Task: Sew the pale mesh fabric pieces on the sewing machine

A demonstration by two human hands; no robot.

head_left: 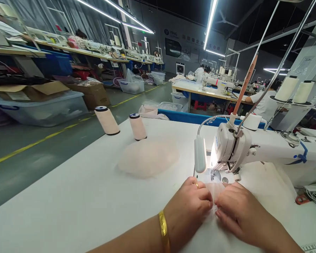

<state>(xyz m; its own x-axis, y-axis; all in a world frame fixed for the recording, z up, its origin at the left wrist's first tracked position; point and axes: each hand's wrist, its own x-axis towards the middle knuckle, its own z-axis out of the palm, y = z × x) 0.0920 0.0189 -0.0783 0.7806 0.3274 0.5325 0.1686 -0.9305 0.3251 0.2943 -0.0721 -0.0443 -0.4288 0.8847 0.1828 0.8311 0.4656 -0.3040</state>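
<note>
Just in front of the sewing machine [233, 147], my left hand [191, 202] is closed on a sheer pale fabric [214, 193], its fingers curled. It wears a ring and a gold bracelet [163, 226]. From the other side my right hand [237, 209] grips the same fabric, fingers bent and close together. Between the hands the fabric runs up toward the lit presser foot [213, 174]. A small lamp [200, 154] hangs left of the needle area. To the left, a piece of pale peach fabric [149, 158] lies flat on the white table [94, 196].
Two peach thread cones [107, 120] [137, 126] stand near the table's far left edge. A pencil [246, 84] stands upright on the machine head. A ruler edge [314, 246] shows at the lower right. Beyond are plastic bins [44, 109], other sewing tables and several people.
</note>
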